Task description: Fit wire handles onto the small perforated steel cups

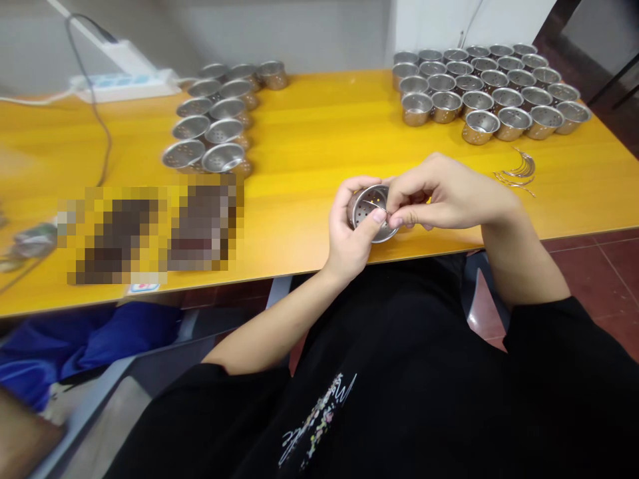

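Observation:
My left hand (352, 233) grips a small perforated steel cup (368, 207) just above the front edge of the yellow table (309, 146), its open side turned toward me. My right hand (439, 193) pinches a thin curved wire handle (372, 201) that lies across the cup's mouth, fingertips touching the rim on the right side. Both hands meet at the cup.
Several steel cups (492, 83) stand in rows at the back right; another group of cups (217, 116) stands at the back left. A small pile of curved wires (519, 171) lies right of my hands. A white power strip (124, 83) with cable sits far left.

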Demonstrator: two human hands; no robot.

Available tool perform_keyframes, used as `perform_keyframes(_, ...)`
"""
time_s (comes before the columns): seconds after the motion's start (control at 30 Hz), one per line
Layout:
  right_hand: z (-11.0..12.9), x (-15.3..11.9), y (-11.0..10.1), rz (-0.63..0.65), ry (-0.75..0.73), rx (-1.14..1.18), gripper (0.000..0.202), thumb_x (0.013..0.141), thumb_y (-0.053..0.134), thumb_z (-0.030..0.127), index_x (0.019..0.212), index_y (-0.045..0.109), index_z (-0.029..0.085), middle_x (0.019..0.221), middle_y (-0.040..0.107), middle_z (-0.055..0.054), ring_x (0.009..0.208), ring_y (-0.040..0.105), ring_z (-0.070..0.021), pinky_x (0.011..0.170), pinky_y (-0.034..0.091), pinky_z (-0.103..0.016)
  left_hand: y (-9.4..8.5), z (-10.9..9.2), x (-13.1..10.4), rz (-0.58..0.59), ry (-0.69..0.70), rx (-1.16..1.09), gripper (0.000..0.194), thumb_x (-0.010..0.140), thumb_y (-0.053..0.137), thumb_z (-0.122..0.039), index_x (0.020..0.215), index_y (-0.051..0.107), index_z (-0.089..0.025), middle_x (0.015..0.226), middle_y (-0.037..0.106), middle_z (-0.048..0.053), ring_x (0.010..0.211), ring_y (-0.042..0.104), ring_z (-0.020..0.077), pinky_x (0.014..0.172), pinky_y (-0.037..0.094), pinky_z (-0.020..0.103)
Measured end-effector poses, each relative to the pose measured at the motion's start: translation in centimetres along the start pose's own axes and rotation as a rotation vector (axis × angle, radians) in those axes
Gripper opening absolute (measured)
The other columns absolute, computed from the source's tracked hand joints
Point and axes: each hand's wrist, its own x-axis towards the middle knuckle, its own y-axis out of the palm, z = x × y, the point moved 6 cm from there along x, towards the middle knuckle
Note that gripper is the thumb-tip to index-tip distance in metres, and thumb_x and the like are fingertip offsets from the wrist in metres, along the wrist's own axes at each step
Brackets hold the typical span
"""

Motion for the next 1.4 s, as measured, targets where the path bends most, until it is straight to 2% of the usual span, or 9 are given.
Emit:
perform_keyframes(0.13, -0.1, 0.0, 0.1, -0.020, -0.017, 0.008, 0.029, 0.124, 0.083, 0.036, 0.102, 0.082, 0.017, 0.082, 0.078, 0.001, 0.074, 0.064, -0.0104, 0.073, 0.046, -0.026, -0.2, 0.1, -0.1, -0.053, -0.025, 0.072, 0.068, 0.101, 0.104, -0.086, 0.135, 0.079, -0.032, 0.114, 0.087, 0.002, 0.102, 0.091, 0.0243, 0.101, 0.079, 0.040)
perform_keyframes(0.3, -0.1, 0.1, 0.0, -0.038, -0.010, 0.006, 0.025, 0.121, 0.082, 0.032, 0.101, 0.083, 0.017, 0.083, 0.079, 0.001, 0.072, 0.062, -0.0106, 0.074, 0.046, -0.027, -0.1, -0.1, -0.1, -0.038, 0.021, 0.045, 0.062, 0.105, 0.103, -0.080, 0.138, 0.079, -0.033, 0.113, 0.088, 0.001, 0.100, 0.091, 0.0232, 0.104, 0.079, 0.041)
perform_keyframes(0.47, -0.3, 0.0, 0.1, -0.026, 0.017, -0.014, 0.027, 0.123, 0.080, 0.035, 0.102, 0.083, 0.018, 0.080, 0.078, 0.001, 0.070, 0.061, -0.0120, 0.075, 0.046, -0.029, -0.2, 0.3, -0.3, -0.042, -0.016, 0.074, 0.066, 0.102, 0.106, -0.080, 0.140, 0.078, -0.034, 0.129, 0.092, 0.004, 0.113, 0.094, 0.0274, 0.114, 0.079, 0.046)
perform_keyframes(0.6, -0.5, -0.1, -0.1, -0.042, 0.014, -0.006, 0.027, 0.120, 0.084, 0.035, 0.098, 0.083, 0.018, 0.074, 0.075, 0.003, 0.067, 0.058, -0.0109, 0.073, 0.045, -0.028, 0.0, -0.2, -0.3, -0.023, 0.060, 0.039, 0.055, 0.107, 0.106, -0.070, 0.144, 0.082, -0.035, 0.139, 0.094, 0.004, 0.114, 0.095, 0.0251, 0.117, 0.078, 0.044)
perform_keyframes(0.73, -0.4, 0.0, 0.1, -0.039, 0.018, -0.014, 0.028, 0.122, 0.083, 0.036, 0.100, 0.086, 0.018, 0.078, 0.078, 0.002, 0.070, 0.061, -0.0110, 0.074, 0.046, -0.027, 0.2, -0.7, -0.4, 0.000, 0.108, 0.013, 0.045, 0.114, 0.103, -0.062, 0.147, 0.085, -0.036, 0.132, 0.094, 0.002, 0.113, 0.096, 0.0227, 0.117, 0.078, 0.040)
perform_keyframes(0.87, 0.4, 0.5, 1.0, 0.007, -0.038, -0.008, 0.027, 0.124, 0.080, 0.034, 0.107, 0.092, 0.017, 0.090, 0.087, -0.002, 0.079, 0.069, -0.0127, 0.079, 0.049, -0.027, 0.1, -0.4, -0.5, -0.014, 0.060, 0.039, 0.047, 0.116, 0.099, -0.068, 0.144, 0.081, -0.035, 0.132, 0.092, 0.004, 0.123, 0.096, 0.0281, 0.119, 0.078, 0.046)
perform_keyframes(0.97, 0.7, 0.7, 1.1, 0.016, -0.052, -0.008, 0.025, 0.125, 0.080, 0.033, 0.109, 0.092, 0.017, 0.090, 0.086, -0.003, 0.079, 0.069, -0.0127, 0.078, 0.049, -0.027, 0.0, -0.2, -0.5, -0.029, 0.051, 0.056, 0.050, 0.116, 0.096, -0.073, 0.143, 0.079, -0.034, 0.129, 0.092, 0.004, 0.123, 0.096, 0.0293, 0.119, 0.078, 0.048)
perform_keyframes(1.2, 0.3, 0.0, 0.3, 0.037, 0.020, 0.034, 0.026, 0.123, 0.082, 0.035, 0.103, 0.084, 0.018, 0.084, 0.080, 0.002, 0.076, 0.069, -0.0108, 0.076, 0.051, -0.025, 0.3, -0.2, -0.3, -0.011, 0.032, 0.059, 0.058, 0.110, 0.098, -0.079, 0.140, 0.078, -0.034, 0.124, 0.088, 0.005, 0.117, 0.093, 0.0300, 0.116, 0.078, 0.050)
perform_keyframes(1.4, -0.1, -0.3, 0.1, 0.073, 0.091, 0.141, 0.015, 0.123, 0.077, 0.026, 0.113, 0.085, 0.018, 0.086, 0.084, 0.002, 0.074, 0.075, -0.0097, 0.074, 0.057, -0.021, 0.0, 0.1, -0.4, -0.003, 0.025, 0.028, 0.063, 0.105, 0.100, -0.082, 0.141, 0.079, -0.035, 0.122, 0.085, 0.004, 0.109, 0.090, 0.0270, 0.107, 0.079, 0.045)
